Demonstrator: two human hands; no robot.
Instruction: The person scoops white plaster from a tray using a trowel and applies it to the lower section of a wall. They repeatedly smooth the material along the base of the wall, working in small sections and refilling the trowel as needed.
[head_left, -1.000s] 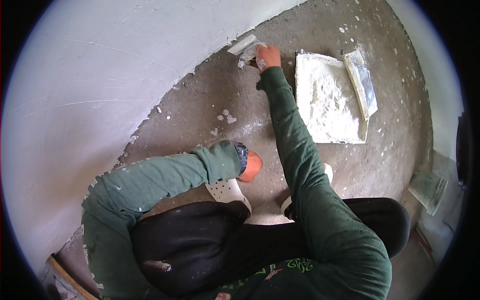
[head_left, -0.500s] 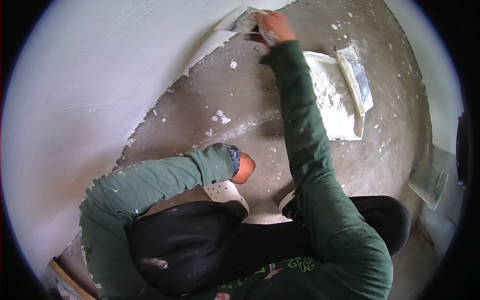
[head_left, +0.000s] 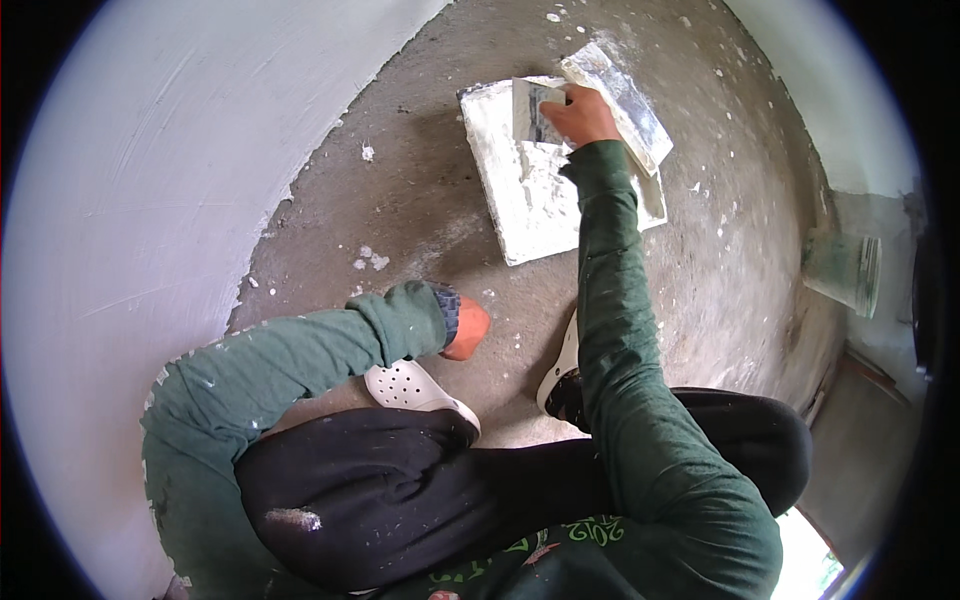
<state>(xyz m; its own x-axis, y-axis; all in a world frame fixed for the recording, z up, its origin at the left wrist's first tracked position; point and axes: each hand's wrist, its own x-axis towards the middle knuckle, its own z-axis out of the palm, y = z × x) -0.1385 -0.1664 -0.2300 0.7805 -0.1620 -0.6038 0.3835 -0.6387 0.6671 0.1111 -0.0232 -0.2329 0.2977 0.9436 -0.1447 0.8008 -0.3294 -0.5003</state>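
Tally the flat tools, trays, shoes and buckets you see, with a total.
Flat tools: 2 (held tool in right hand, loose tool)
Trays: 1 (paste-covered tray)
Shoes: 2 (left shoe, right shoe)
Buckets: 1 (greenish bucket)
Total: 6

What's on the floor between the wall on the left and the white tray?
White splats lie on the brownish floor between the wall and the tray. The head view shows this.

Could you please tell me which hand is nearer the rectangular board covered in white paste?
Right. The right hand is over the board; the left hand is apart from it, below in the view.
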